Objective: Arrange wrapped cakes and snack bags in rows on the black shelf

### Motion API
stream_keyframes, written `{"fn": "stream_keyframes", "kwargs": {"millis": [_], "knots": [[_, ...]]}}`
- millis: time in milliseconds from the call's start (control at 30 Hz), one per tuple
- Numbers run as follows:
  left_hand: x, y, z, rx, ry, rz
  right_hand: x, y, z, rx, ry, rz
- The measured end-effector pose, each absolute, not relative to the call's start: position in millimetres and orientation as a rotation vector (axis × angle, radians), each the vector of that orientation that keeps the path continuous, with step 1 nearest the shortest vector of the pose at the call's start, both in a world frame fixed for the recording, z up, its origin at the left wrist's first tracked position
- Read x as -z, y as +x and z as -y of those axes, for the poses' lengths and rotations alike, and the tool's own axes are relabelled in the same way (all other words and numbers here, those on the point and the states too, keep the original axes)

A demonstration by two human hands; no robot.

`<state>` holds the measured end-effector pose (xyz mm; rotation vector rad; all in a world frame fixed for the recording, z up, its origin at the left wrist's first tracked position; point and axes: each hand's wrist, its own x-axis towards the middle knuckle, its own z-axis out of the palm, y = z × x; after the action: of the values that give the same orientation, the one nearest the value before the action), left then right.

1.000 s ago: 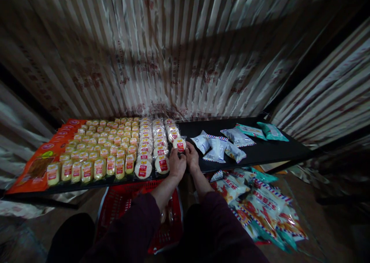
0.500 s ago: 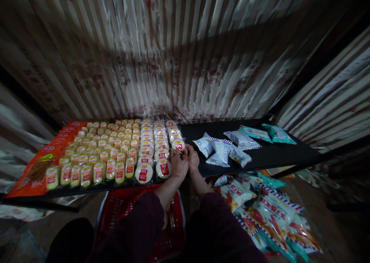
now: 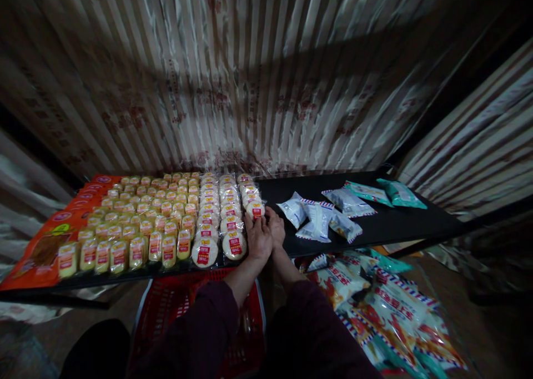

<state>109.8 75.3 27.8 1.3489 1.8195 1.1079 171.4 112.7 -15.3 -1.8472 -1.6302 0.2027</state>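
My left hand [image 3: 260,240] and my right hand [image 3: 276,227] are close together at the front of the rightmost row of round white crackers. Between them, their closed fingers grip the near and right edges of a clear-wrapped cracker packet [image 3: 255,209] with a red label. My fingers hide part of its lower edge. Just left of my hands, another cracker packet [image 3: 234,245] fronts the middle row, with a third row's front packet [image 3: 205,252] beside it. The packets overlap and lean back on the black shelf [image 3: 283,193].
Yellow wrapped cakes [image 3: 139,252] fill the shelf's left part, beside orange bags [image 3: 37,257]. Silver-white packets [image 3: 315,222] and teal packets [image 3: 401,193] lie to the right. Below are a red basket [image 3: 160,312] and a pile of snack bags [image 3: 395,307]. A curtain [image 3: 250,90] hangs behind.
My hands stay on the same cracker packet, with only a slight shift. The view has moved a little, so the goods at left appear slightly farther left and lower.
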Motion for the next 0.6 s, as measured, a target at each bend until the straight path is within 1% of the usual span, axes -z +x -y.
{"fn": "stream_keyframes", "kwargs": {"millis": [400, 600], "knots": [[-29.2, 104.1, -70.5, -0.923, 1.585, -1.714, 18.5, 174.1, -115.0, -0.222, -1.673, 1.663], [-27.4, 101.8, -76.9, -0.88, 1.673, -1.705, 18.1, 172.4, -118.7, -0.223, -1.717, 1.661]]}}
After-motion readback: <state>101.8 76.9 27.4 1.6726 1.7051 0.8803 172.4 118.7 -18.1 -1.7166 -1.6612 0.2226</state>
